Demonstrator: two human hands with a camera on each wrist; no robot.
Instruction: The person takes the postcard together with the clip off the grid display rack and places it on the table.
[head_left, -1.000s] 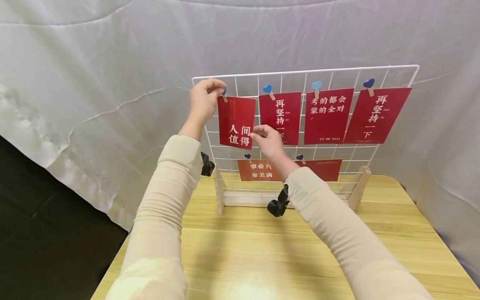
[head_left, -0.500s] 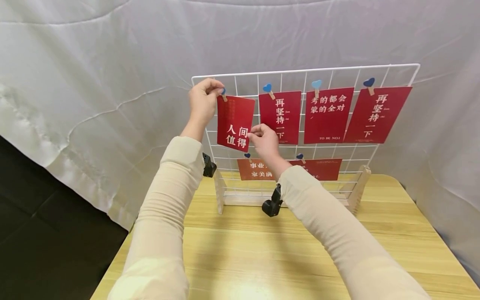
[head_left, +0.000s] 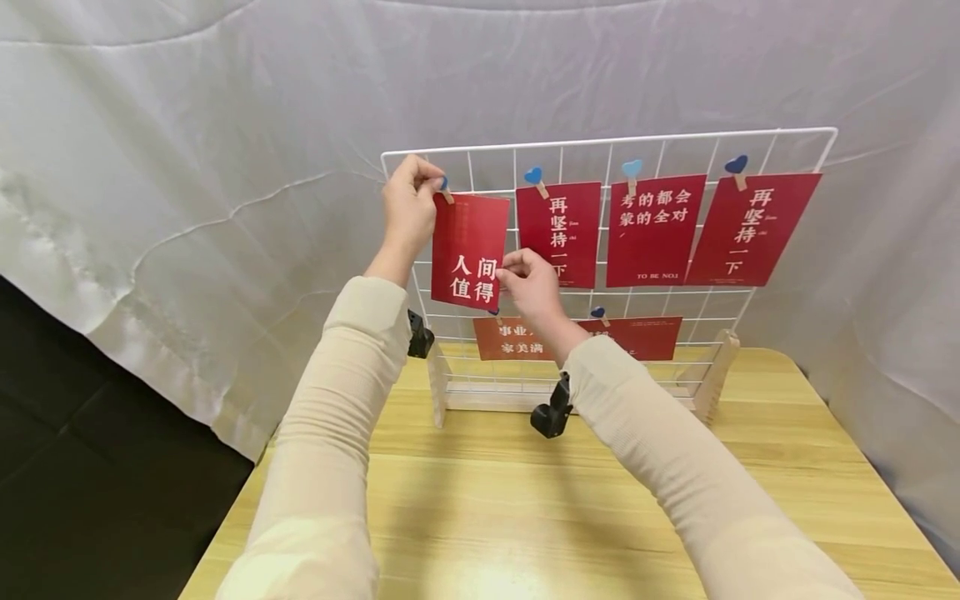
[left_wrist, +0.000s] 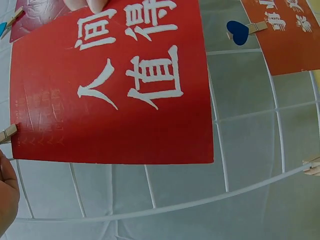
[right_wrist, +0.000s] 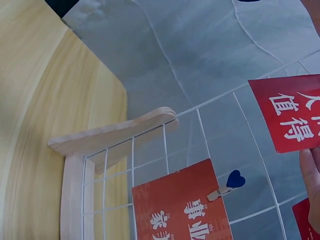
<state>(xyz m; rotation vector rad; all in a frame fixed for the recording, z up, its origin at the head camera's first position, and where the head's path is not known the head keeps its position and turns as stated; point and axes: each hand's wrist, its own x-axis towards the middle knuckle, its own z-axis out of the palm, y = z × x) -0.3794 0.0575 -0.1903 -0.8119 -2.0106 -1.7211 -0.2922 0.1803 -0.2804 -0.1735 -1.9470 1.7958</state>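
A red card (head_left: 468, 242) with white characters hangs at the upper left of a white wire grid rack (head_left: 660, 137). My left hand (head_left: 408, 208) pinches the blue heart-topped clothespin (head_left: 444, 185) at the card's top left corner; the left wrist view shows the wooden clothespin (left_wrist: 8, 134) on the card's edge. With thumb and fingertips, my right hand (head_left: 531, 285) pinches the card's right edge near its lower corner. In the right wrist view the same card (right_wrist: 287, 110) stands out in front of the wires, with my right fingers (right_wrist: 311, 175) at its edge.
Three red cards, including the rightmost card (head_left: 756, 229), hang in the upper row on heart clothespins. Below them hang an orange-red card (head_left: 510, 340) and a dark red card (head_left: 652, 337). Wooden feet (head_left: 716, 375) support the rack on a wooden table (head_left: 480, 500), before a grey curtain (head_left: 225, 100).
The card's lower part has swung slightly left and down, with my right hand moving a little left along with it. My left hand stays at the clothespin.
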